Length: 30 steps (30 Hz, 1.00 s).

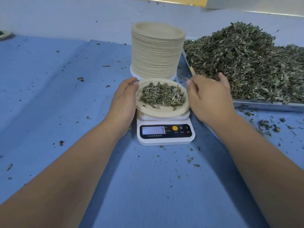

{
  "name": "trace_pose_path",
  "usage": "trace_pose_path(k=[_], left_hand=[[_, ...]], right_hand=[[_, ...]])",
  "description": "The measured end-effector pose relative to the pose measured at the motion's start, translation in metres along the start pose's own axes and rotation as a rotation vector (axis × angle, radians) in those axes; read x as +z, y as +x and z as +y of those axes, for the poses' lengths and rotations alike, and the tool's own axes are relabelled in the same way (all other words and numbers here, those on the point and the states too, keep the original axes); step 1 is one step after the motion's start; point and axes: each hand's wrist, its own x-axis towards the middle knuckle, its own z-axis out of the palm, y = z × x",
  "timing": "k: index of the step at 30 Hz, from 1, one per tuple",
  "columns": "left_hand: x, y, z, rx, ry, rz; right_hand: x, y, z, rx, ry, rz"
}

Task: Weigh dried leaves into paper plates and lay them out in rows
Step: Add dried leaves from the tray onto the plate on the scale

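Round beige paper plate [164,113] w/ a small mound of grey-green dried leaves [162,95] sits on the small white digital kitchen scale [166,139], right btwn the person's two hands. Scale display shows a 7.

Left hand [125,97] is curled round the plate's left rim, thumb up on the far edge, fingers tucked under & out of sight. Right hand [209,97] is just beside the right rim, back of hand up, thumb pointing at the plate's upper-right edge. Can't tell if it touches. Its fingers reach toward the leaf heap; palm is down, so can't tell if it has hold of anything.

Directly behind the scale: tall stack of same beige paper plates [156,51] on a white round base [135,74]. To the right, a shallow metal tray [263,104] piled w/ a big heap of loose dried leaves [246,63], its near corner just beside the right hand. All of it rests on a blue cloth-covered table [49,96], w/ leaf crumbs scattered about, thickest in front of the tray.
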Motion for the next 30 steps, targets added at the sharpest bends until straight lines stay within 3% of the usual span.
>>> trace_pose_path(k=[3, 5, 12, 20, 25, 30], left_hand=[[0.001, -0.001, 0.004, -0.067, -0.084, 0.003], [-0.001, -0.001, 0.014, -0.138, -0.273, 0.016], [-0.069, 0.014, 0.053, -0.158, -0.444, 0.350], [-0.216, 0.040, 0.067, -0.115, -0.421, 0.636], [-0.317, 0.070, 0.069, -0.094, -0.209, 0.751], [-0.419, 0.124, 0.062, -0.082, 0.354, 0.726]], right_hand=[[-0.004, -0.002, -0.012, 0.049, 0.128, -0.082], [-0.005, -0.003, -0.024, 0.052, 0.206, -0.146], [0.001, 0.013, -0.097, 0.002, 0.658, -0.345], [0.044, 0.060, -0.230, -0.358, 0.628, -0.577], [0.098, 0.085, -0.328, -0.463, 0.673, -0.583], [0.178, 0.124, -0.422, -0.439, 0.678, -0.524]])
